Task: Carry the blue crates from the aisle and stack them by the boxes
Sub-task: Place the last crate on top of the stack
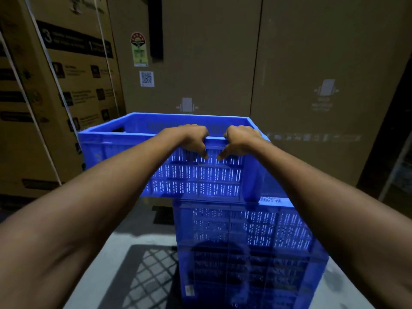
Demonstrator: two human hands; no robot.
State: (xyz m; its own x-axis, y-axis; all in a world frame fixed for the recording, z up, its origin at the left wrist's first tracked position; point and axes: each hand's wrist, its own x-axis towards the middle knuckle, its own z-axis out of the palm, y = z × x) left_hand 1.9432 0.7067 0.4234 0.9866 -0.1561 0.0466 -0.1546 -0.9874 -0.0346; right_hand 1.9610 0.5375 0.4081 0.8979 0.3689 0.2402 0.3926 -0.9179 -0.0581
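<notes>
Gripping the near rim of the upper blue crate (189, 172), the left hand (193, 139) and right hand (239, 139) sit side by side — it overhangs the left edge of the lower crate stack (249, 246), beside tall cardboard boxes (211, 63).

Dim room, low light overall. Back of frame is a wall of tall plain cardboard boxes (211, 63), with a vertical seam right of centre. Green-and-red sticker (139, 49) and a QR label (146, 78) sit upper centre-left on the box face, and a black strip (156, 30) runs down just right of the sticker. Faint printed handling symbols lower on the boxes. Left side: a printed box (55, 97) with dark text panels and white straps (42, 52) running diagonally. Grey concrete floor (131, 221) at the bottom, with a lattice shadow (147, 277) lower centre-left. Far right edge is dark; can't make out what's there.
</notes>
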